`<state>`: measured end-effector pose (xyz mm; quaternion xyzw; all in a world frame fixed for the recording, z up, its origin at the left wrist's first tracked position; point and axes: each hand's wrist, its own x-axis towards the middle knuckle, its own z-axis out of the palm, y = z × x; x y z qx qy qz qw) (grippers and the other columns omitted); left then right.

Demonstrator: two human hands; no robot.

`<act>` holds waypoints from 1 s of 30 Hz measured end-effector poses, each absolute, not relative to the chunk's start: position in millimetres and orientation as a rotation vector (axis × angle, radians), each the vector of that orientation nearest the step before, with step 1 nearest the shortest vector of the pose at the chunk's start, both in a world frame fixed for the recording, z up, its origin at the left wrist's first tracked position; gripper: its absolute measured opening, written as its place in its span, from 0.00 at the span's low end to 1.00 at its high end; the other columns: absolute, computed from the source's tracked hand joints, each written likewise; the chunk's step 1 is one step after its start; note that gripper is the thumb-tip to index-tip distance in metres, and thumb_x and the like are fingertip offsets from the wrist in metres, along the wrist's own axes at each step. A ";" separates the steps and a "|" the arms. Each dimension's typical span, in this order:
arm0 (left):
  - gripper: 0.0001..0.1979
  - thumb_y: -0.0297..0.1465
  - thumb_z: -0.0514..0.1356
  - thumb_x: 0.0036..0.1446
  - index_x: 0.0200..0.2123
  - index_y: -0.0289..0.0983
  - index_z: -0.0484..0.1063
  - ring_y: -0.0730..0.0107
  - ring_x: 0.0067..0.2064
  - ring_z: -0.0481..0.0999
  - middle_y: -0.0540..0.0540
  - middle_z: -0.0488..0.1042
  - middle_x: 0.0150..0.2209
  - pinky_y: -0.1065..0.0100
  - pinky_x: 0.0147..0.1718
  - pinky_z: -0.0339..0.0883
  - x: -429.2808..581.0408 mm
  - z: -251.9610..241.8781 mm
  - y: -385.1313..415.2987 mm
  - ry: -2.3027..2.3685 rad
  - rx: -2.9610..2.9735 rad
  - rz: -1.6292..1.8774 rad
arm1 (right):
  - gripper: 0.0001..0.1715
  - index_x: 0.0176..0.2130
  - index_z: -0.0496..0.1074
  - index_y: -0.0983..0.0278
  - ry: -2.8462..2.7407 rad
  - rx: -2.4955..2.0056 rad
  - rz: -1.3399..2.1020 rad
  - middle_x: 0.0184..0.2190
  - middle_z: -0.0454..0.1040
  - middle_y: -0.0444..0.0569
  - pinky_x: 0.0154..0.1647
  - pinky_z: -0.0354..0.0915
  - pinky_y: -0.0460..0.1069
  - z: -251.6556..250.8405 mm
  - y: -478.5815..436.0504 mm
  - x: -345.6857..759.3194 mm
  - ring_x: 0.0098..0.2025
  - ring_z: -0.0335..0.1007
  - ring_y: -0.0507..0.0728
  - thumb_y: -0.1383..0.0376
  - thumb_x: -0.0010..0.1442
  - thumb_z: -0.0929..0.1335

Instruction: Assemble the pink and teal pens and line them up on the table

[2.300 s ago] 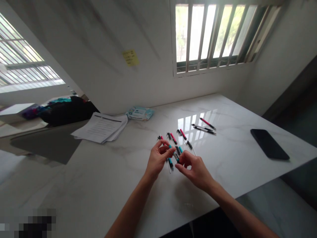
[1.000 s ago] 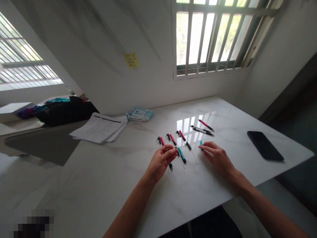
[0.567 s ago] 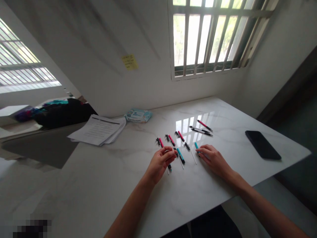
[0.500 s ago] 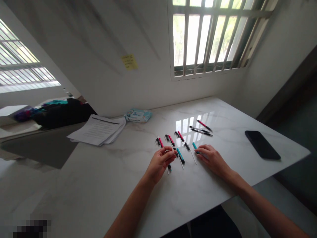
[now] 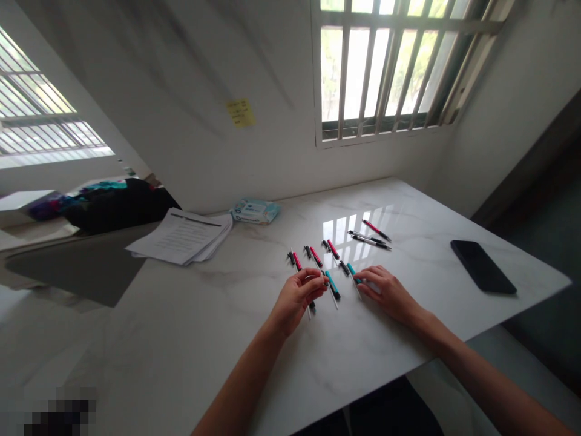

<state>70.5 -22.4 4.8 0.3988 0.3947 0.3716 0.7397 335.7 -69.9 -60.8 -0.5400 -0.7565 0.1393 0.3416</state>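
Note:
My left hand (image 5: 299, 298) hovers over the disassembled pens, its thumb and index finger pinched together; whatever may be between them is too small to make out. Beneath it, pen parts are partly hidden. My right hand (image 5: 384, 287) rests on the table with its fingertips on a teal pen barrel (image 5: 351, 270). That barrel lies beside a thin white refill (image 5: 354, 287) and a black pen part (image 5: 344, 266). Another teal barrel (image 5: 332, 283) sits between my hands. Farther back are red barrels (image 5: 333, 248), each beside a black clip piece (image 5: 325, 245).
Several whole pens (image 5: 370, 240) lie behind my right hand. A black phone (image 5: 483, 267) is at the right on the marble table (image 5: 218, 339). Printed papers (image 5: 179, 236) and a wipes packet (image 5: 255, 211) are along the back left, below a yellow sticky note (image 5: 241, 114).
My right hand has slid the teal barrel left, close beside the white refill and black part. My left hand keeps its pinch with little movement. The view has shifted slightly.

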 end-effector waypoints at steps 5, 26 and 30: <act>0.16 0.35 0.77 0.45 0.34 0.36 0.78 0.72 0.37 0.78 0.46 0.81 0.38 0.69 0.43 0.69 70.9 1.2 -22.4 0.849 0.914 0.804 | 0.15 0.53 0.78 0.57 -1.956 -1.395 0.398 0.48 0.81 0.52 0.54 0.71 0.59 -60.0 -68.3 337.0 0.52 0.75 0.63 0.62 0.71 0.66; 0.12 0.34 0.75 0.49 0.32 0.35 0.79 0.69 0.34 0.77 0.45 0.79 0.31 0.68 0.38 0.69 74.4 10.2 -32.4 0.715 1.241 0.642 | 0.06 0.43 0.80 0.58 -1.543 -1.087 0.754 0.38 0.82 0.47 0.45 0.78 0.55 -0.2 -98.0 260.3 0.40 0.81 0.58 0.61 0.65 0.73; 0.13 0.36 0.74 0.50 0.35 0.35 0.79 0.67 0.35 0.78 0.44 0.80 0.32 0.67 0.38 0.70 75.9 13.3 -33.7 0.731 1.262 0.655 | 0.09 0.41 0.79 0.60 -1.424 -1.064 0.912 0.37 0.82 0.47 0.46 0.79 0.55 -6.4 -89.3 269.0 0.40 0.82 0.58 0.59 0.61 0.75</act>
